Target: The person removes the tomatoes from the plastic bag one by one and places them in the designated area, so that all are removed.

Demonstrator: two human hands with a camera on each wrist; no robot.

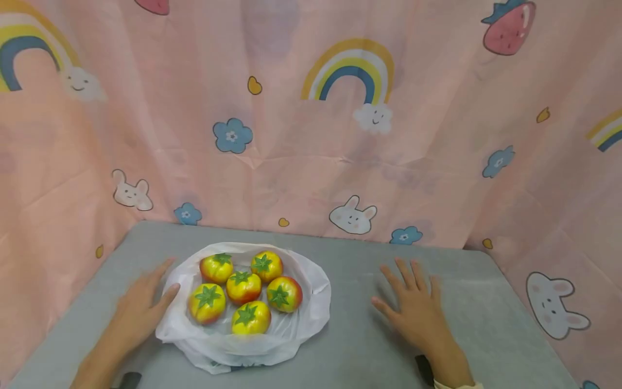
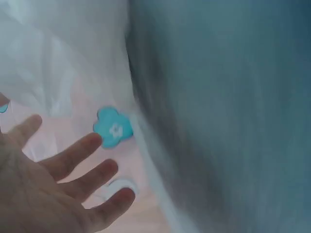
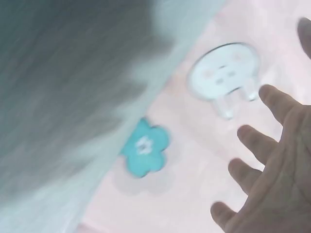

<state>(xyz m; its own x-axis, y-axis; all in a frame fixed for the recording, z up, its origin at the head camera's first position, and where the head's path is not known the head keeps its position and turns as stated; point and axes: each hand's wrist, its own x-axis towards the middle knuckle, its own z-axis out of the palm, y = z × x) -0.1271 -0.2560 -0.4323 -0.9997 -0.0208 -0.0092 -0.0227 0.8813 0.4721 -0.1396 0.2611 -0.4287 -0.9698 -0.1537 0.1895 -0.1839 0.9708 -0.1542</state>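
An opened-out white plastic bag [image 1: 311,294] lies on the grey table, its rim spread wide. Inside sit several round yellow-and-red fruits [image 1: 243,288] that look like tomatoes, each with a green star-shaped leafy top. Beside the bag's left edge is my left hand [image 1: 138,305], fingers extended and thumb tip at the rim; nothing is in its grasp. In the left wrist view, the fingers of that hand [image 2: 53,194] are spread. Well to the right of the bag, my right hand [image 1: 415,308] is held over the table with fingers splayed, holding nothing; the right wrist view shows its spread fingers [image 3: 282,170] too.
The grey table [image 1: 350,346] ends at the back against a pink curtain [image 1: 291,178] printed with rainbows, rabbits and flowers. This curtain also hangs along the left and right sides. A dark band [image 1: 424,370] is on the right wrist.
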